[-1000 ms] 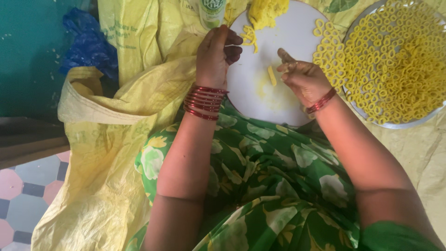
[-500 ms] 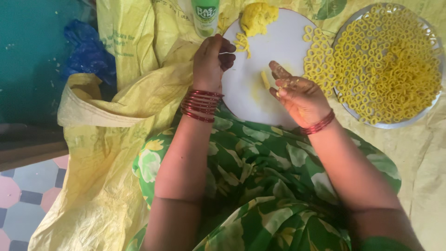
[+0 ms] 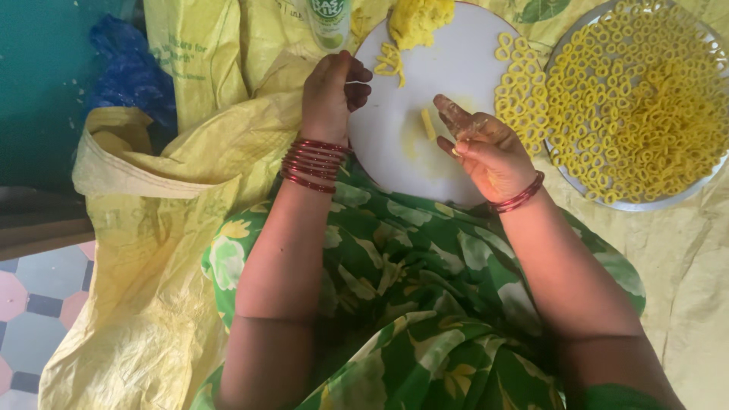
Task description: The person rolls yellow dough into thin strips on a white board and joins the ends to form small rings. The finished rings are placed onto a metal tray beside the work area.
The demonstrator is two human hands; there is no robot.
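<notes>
My left hand [image 3: 330,95], with red bangles on the wrist, rests curled at the left edge of a round white board [image 3: 456,68]; nothing shows between its fingers. My right hand [image 3: 486,148], smeared with dough, lies open on the board, fingertips just right of a short yellow dough strip [image 3: 429,124]. A lump of yellow dough [image 3: 420,17] sits at the board's far edge with small dough pieces [image 3: 391,62] below it. Several yellow dough rings [image 3: 516,83] lie along the board's right side.
A round metal tray [image 3: 607,201] at the right is covered with several yellow dough rings. A green-capped bottle [image 3: 329,23] stands beyond my left hand. Yellow sacks [image 3: 152,250] spread under everything; a blue plastic bag [image 3: 129,72] and tiled floor [image 3: 30,304] are at the left.
My right hand has drawn back slightly toward me, so the dough strip now lies bare beside its fingertips. My left hand stays curled at the board's edge. The view has shifted a little.
</notes>
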